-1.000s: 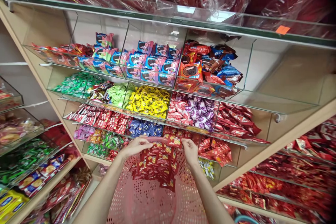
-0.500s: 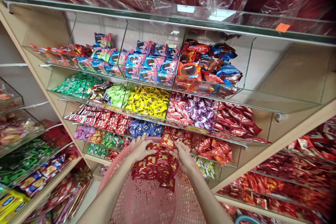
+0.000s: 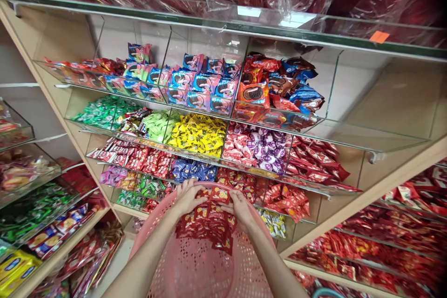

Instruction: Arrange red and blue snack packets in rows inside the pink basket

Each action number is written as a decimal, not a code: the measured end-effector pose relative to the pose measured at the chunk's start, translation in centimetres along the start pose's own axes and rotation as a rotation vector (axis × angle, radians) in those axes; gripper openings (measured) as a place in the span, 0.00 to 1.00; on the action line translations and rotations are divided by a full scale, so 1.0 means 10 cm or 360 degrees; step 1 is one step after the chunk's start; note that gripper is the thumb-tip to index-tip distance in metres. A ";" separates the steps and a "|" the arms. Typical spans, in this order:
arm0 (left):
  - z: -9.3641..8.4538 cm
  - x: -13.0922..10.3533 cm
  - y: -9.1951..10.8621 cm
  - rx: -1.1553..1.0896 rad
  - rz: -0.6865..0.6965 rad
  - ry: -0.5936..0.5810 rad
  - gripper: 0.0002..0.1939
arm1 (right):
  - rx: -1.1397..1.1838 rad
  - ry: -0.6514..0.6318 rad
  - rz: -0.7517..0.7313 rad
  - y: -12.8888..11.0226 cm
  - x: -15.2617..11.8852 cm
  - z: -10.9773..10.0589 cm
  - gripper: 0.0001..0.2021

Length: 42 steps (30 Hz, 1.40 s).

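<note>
A pink perforated plastic basket [image 3: 159, 228] stands tilted before me, its far rim against the shelves. Small red candy packets [image 3: 206, 226] lie heaped on its far inner side. My left hand [image 3: 186, 199] is closed over the far rim, with the thumb inside near the packets. Just inside the rim, my right hand [image 3: 240, 207] pinches the edge of a red packet [image 3: 220, 195] with an orange round print. The fingertips of that hand are partly hidden by the packet and the other fingers.
Glass shelves in a wooden rack [image 3: 349, 233] hold yellow packets [image 3: 198, 134], purple-wrapped sweets [image 3: 270, 149], blue packets [image 3: 193, 170] and cookie packs [image 3: 206, 83]. Below the rim level lie more red packets [image 3: 237, 181]. Further racks stand left and right. A glass edge [image 3: 223, 25] crosses above.
My right hand has come down slightly with the red packet, which is now lower, at the basket's far rim. My left hand stays on the rim.
</note>
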<state>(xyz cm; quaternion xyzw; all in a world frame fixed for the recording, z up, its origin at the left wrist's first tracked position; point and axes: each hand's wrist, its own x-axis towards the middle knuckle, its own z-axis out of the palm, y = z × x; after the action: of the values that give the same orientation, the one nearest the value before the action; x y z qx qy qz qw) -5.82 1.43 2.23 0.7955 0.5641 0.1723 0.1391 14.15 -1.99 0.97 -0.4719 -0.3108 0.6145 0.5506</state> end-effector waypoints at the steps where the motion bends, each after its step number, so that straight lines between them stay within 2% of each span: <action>1: 0.00 0.00 0.00 -0.0005 0.0000 -0.0003 0.19 | 0.0004 0.0001 -0.0001 0.00 0.00 -0.01 0.14; 8: 0.03 0.01 0.03 0.0033 0.0048 0.0002 0.23 | 0.0135 0.0009 0.0056 -0.01 0.03 -0.05 0.15; 12: 0.05 0.02 0.03 0.0083 0.0066 0.0005 0.22 | 0.0141 0.0000 0.0081 -0.01 0.03 -0.03 0.14; 18: 0.04 0.03 0.01 0.0078 0.0074 0.0012 0.19 | 0.0029 -0.0152 -0.0017 -0.02 -0.02 0.09 0.13; 26: 0.02 0.03 0.03 0.0056 0.0039 -0.0013 0.24 | -0.0009 -0.0279 -0.0075 -0.01 -0.06 0.22 0.12; 28: 0.02 0.03 0.02 0.0049 0.0024 0.0001 0.20 | 0.0011 -0.0237 -0.0073 -0.02 -0.04 0.20 0.12; 31: 0.03 0.02 0.00 0.0036 0.0025 0.0025 0.14 | 0.0052 -0.0035 -0.0114 -0.02 0.02 0.10 0.13; 35: 0.07 0.03 -0.04 0.0061 0.0050 0.0069 0.13 | 0.0022 0.0212 -0.0207 0.00 0.12 -0.06 0.13; 38: 0.09 0.03 -0.06 0.0083 0.0048 0.0088 0.12 | -0.0045 0.0216 -0.0220 0.03 0.15 -0.11 0.14; 42: 0.09 0.04 -0.05 0.0065 0.0033 0.0086 0.13 | -0.0074 0.0215 -0.0256 0.05 0.15 -0.07 0.14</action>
<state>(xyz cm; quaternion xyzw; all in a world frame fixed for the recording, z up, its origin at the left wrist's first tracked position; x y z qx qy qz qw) -5.75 1.90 1.26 0.7990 0.5628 0.1835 0.1057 14.67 -0.70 -0.07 -0.4985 -0.3241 0.5277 0.6066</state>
